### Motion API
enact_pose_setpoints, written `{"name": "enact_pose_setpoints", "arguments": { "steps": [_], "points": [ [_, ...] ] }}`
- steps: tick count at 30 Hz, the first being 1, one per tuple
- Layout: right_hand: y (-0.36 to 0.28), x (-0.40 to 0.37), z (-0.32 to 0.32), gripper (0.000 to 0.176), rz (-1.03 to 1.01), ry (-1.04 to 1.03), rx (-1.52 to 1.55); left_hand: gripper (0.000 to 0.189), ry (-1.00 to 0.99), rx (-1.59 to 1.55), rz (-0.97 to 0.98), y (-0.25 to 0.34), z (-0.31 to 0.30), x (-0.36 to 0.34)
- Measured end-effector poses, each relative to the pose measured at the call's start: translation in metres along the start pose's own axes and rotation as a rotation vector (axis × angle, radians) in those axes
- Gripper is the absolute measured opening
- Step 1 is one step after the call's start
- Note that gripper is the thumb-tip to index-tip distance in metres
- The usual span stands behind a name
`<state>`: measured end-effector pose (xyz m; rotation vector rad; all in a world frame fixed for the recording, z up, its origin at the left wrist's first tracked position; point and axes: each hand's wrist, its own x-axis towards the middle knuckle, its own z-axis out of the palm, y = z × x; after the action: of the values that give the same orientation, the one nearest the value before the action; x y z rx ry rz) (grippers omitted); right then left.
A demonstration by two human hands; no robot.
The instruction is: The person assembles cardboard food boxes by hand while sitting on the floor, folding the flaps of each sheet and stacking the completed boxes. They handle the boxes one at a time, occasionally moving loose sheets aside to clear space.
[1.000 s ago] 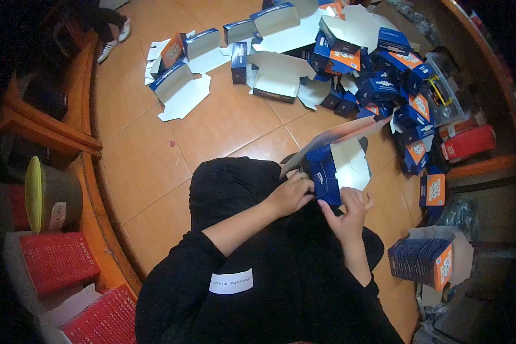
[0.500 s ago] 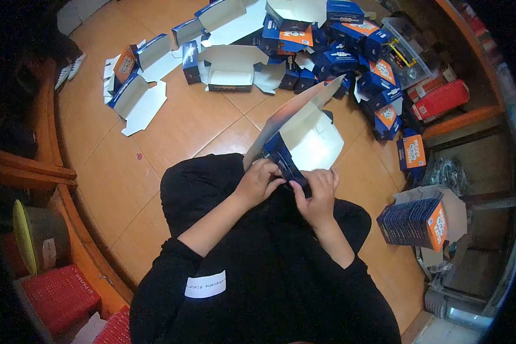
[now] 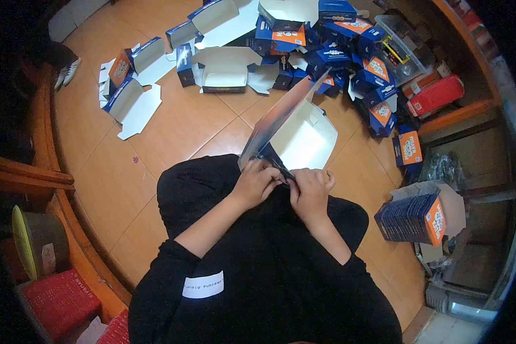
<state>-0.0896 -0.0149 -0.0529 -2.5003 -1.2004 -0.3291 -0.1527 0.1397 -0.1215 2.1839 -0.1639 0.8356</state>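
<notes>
A partly folded cardboard box (image 3: 305, 136), white inside and dark blue and orange outside, is held above my lap with its lid panel raised. My left hand (image 3: 254, 184) is closed on the near left corner of the box, with its fingertips at the dark blue side flap. Close beside it, my right hand (image 3: 311, 194) grips the near edge, thumb and fingers pinching the same dark blue side. Both sets of fingertips almost meet there. The exact fold between them is hidden by the fingers.
Open white-lined boxes (image 3: 225, 77) lie on the tiled floor ahead. A pile of blue and orange boxes (image 3: 332, 57) is at the far right, near a clear plastic bin (image 3: 404, 49). A stack of flat boxes (image 3: 408, 219) stands at right. Wooden shelving (image 3: 89, 235) borders the left.
My right hand has shifted slightly left, nearer my left hand, and the dark blue side between them shows less. The whole view has shifted slightly.
</notes>
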Motion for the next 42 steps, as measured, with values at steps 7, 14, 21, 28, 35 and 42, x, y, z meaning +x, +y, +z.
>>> {"name": "enact_pose_setpoints", "arguments": {
  "steps": [7, 14, 21, 28, 35, 42],
  "points": [
    [0.008, 0.001, -0.018, 0.016, 0.005, -0.311, 0.041, 0.035, 0.332, 0.120, 0.164, 0.031, -0.021, 0.001],
    [-0.001, 0.011, -0.032, 0.032, 0.075, -0.381, 0.128, 0.050, -0.086, 0.086, -0.439, 0.001, -0.037, 0.011],
    [-0.017, 0.033, 0.004, 0.030, 0.048, -0.142, -0.068, 0.058, -0.064, 0.099, -0.351, 0.015, -0.034, 0.014],
    [-0.010, 0.034, 0.005, 0.024, 0.128, 0.010, 0.235, 0.053, -0.048, 0.008, -0.456, 0.008, -0.035, 0.011],
    [-0.011, 0.043, 0.014, 0.028, 0.018, -0.516, 0.189, 0.050, -0.057, 0.010, -0.427, 0.023, -0.031, 0.013],
    [-0.025, 0.047, 0.012, 0.041, 0.103, -0.716, 0.082, 0.059, -0.191, -0.020, -0.423, 0.017, -0.035, 0.012]
  ]
}}
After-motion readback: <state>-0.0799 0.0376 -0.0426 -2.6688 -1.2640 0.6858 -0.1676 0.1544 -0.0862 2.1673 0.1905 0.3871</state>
